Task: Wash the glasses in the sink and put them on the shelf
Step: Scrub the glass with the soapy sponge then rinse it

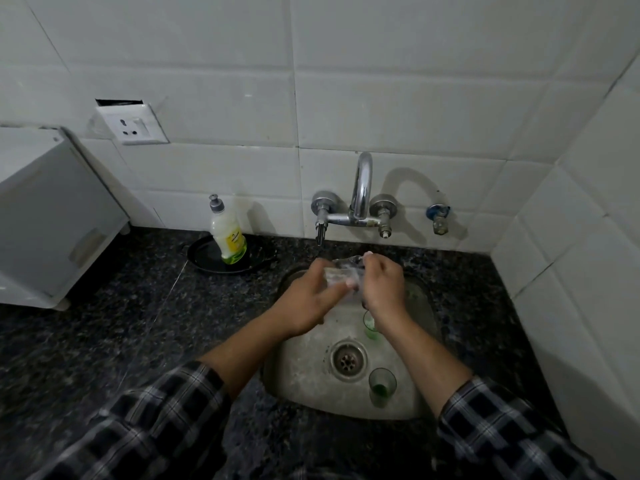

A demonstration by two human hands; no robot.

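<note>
Mid-wash; left hand [310, 297] and right hand [381, 287], each grip curled round one glass [343, 270] over the sink [301, 379]; rinse next, I'd guess.

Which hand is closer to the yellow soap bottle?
Left. The left hand, holding the clear glass, is right of the dish soap bottle; the right hand, also holding it, is farther right.

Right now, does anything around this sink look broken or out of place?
Yes: the white plastic wall socket left of the chrome tap sits crooked, with a dark open gap along its top edge, as if pulled from the tiled wall.
</note>
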